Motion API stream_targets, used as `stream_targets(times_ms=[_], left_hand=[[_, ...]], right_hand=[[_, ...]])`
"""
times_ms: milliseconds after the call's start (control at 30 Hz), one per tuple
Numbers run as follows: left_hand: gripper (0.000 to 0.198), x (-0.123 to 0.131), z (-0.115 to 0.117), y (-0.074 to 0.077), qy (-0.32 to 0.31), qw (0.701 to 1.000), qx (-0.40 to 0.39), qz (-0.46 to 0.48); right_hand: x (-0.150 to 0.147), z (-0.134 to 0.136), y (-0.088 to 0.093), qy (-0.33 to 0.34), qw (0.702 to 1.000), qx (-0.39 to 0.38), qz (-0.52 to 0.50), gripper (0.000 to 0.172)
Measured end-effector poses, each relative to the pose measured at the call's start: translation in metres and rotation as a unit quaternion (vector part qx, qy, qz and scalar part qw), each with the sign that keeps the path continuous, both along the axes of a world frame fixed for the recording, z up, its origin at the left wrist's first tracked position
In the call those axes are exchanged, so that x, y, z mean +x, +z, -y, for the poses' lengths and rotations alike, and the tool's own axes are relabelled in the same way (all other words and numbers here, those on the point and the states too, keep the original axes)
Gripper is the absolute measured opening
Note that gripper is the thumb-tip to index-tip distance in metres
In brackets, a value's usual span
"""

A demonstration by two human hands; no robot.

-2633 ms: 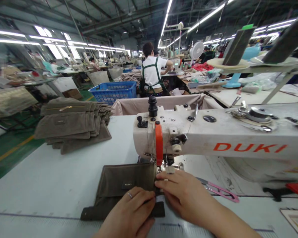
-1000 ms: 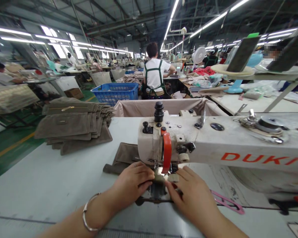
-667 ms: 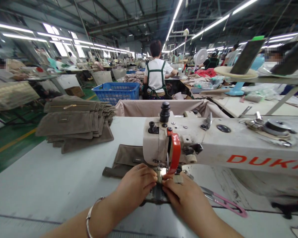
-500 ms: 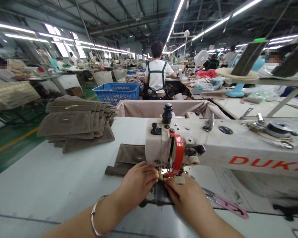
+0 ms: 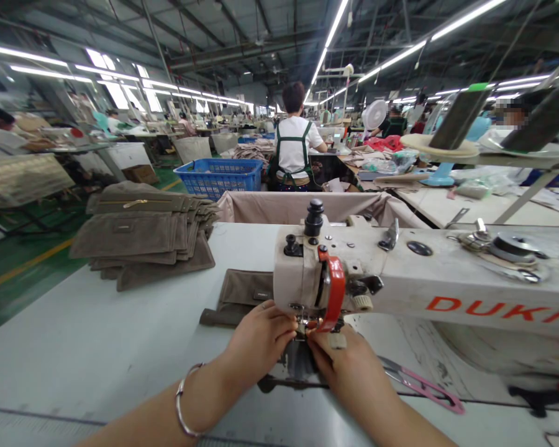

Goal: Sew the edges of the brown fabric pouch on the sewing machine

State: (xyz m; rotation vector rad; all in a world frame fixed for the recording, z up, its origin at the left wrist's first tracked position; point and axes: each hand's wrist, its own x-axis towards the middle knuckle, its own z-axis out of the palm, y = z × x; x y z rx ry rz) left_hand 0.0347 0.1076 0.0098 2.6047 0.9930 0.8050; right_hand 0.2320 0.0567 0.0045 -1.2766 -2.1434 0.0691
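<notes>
Closely set, the two hands meet under the needle end of the sewing machine (image 5: 400,264), and from my remote seat I go first to the fingertips. I see the left hand (image 5: 263,332) with thumb and fingers drawn together, apparently pinching a small olive strip (image 5: 301,327) from its left side. The right hand (image 5: 349,360) brings its curled fingertips up to the strip's right side; whether they grip it or only steady it, I can't tell. I take the two-sided hold to be for keeping so small a piece square to the presser foot. Both forearms come in from the near edge, which I'd guess leaves the wrists free to steer.

The olive strip sits right at the foot, in front of the red guard (image 5: 334,295). Just beyond the left hand, a brown pouch (image 5: 245,288) lies flat on the worktable (image 5: 121,354), its right part hidden behind the machine head; I can't make out whether it joins the strip.

Farther left, similar pouches lie in an overlapping pile (image 5: 135,239), likely kept there to be reachable yet out of the arms' path. On the right, pink-handled snips (image 5: 435,391) rest near the right forearm, handy for thread, I'd judge. At the far edge hangs a pinkish cloth bin (image 5: 261,205), with a blue basket (image 5: 221,176) beyond.
</notes>
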Motion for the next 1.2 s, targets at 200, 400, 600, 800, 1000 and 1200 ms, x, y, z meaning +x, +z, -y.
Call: stream_targets(times_ms=[200,400,600,800,1000,1200], left_hand=[[0.011,0.0,0.0,0.0,0.006,1.0,-0.004,-0.002],[0.011,0.0,-0.001,-0.001,0.012,1.0,-0.01,-0.003],[0.012,0.001,-0.001,0.0,0.011,1.0,-0.018,-0.003],[0.015,-0.001,0.004,0.003,0.006,0.999,-0.033,-0.002],[0.017,0.0,0.003,-0.002,0.013,0.999,-0.044,-0.006],[0.03,-0.005,0.005,0.016,0.009,0.998,-0.043,-0.039]], right_hand=[[-0.001,-0.001,0.0,-0.009,1.0,0.006,0.002,0.022],[-0.003,0.0,0.0,-0.014,1.0,0.004,0.008,0.018],[-0.002,-0.001,-0.002,-0.013,1.0,0.008,0.001,0.017],[-0.003,0.004,-0.004,-0.003,1.0,-0.002,-0.008,0.019],[-0.002,0.004,-0.006,-0.002,1.0,-0.019,-0.009,0.018],[0.0,0.002,-0.005,-0.004,1.0,-0.013,-0.012,0.023]])
